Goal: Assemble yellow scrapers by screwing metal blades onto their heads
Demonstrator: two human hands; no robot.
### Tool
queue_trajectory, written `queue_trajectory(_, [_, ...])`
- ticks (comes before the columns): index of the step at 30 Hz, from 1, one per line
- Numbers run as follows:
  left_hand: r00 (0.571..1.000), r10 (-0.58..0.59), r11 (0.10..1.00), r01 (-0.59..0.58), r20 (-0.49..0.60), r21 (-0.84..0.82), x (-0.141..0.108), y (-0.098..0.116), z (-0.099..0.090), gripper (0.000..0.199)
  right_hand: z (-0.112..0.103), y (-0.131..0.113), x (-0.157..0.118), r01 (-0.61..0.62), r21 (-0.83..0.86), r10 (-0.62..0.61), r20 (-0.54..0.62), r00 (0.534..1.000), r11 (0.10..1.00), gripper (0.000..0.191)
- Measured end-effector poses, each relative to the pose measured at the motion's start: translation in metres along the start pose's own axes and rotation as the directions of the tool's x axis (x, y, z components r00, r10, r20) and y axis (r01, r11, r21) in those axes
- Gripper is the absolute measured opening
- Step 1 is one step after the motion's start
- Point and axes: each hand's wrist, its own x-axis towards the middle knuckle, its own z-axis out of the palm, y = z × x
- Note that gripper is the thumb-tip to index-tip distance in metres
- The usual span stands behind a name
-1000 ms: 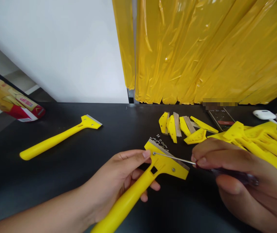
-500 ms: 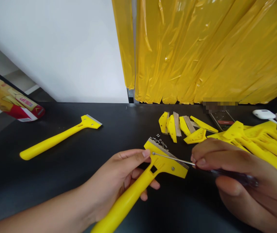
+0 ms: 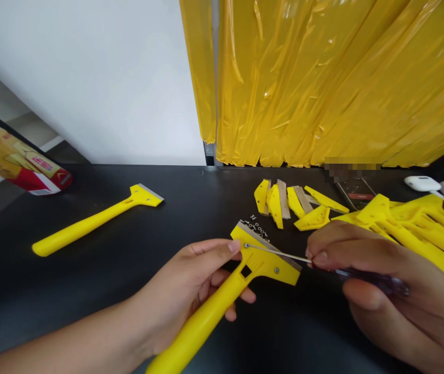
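My left hand [image 3: 202, 275] grips a yellow scraper [image 3: 214, 306] by its head, with the thumb on the face near one screw and the fingers behind. A metal blade [image 3: 264, 244] lies along the head's far edge, and a second screw [image 3: 277, 270] sits toward the right end. My right hand [image 3: 381, 280] is closed around a screwdriver [image 3: 290, 256] with a dark, see-through handle. Its thin shaft reaches left, and the tip meets the screw beside my left thumb. Small loose screws and nuts [image 3: 259, 228] lie just beyond the scraper head.
Another yellow scraper [image 3: 89, 226] with a blade lies at the left. Yellow cover plates and blades [image 3: 284, 202] are grouped behind my hands. Yellow scraper handles [image 3: 420, 223] pile up at the right, near a phone [image 3: 356, 192] and a white earbud case [image 3: 423, 183]. A red-and-gold package [image 3: 19, 161] stands far left.
My right hand and the screwdriver handle have shifted very slightly left, the tip staying at the same screw. My left hand and the scraper are almost still.
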Motion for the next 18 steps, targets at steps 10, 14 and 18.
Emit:
queue_trajectory(10, [0.999,0.044,0.997,-0.042,-0.031,0.062,-0.001,-0.004,0.003,0.031,-0.005,0.004,0.01,0.142,-0.071,-0.136,0.083,0.987,0.987,0.018])
queue_trajectory(14, [0.996,0.072,0.99,-0.066,-0.045,0.128,-0.004,-0.005,0.004,0.032,-0.008,0.001,0.002,0.199,-0.127,-0.185,0.108,0.977,0.972,0.019])
queue_trajectory(18, [0.997,0.073,0.974,-0.063,-0.038,0.217,-0.005,-0.002,0.004,0.032,-0.004,-0.007,-0.013,0.156,-0.227,-0.136,0.1,0.986,0.961,0.017])
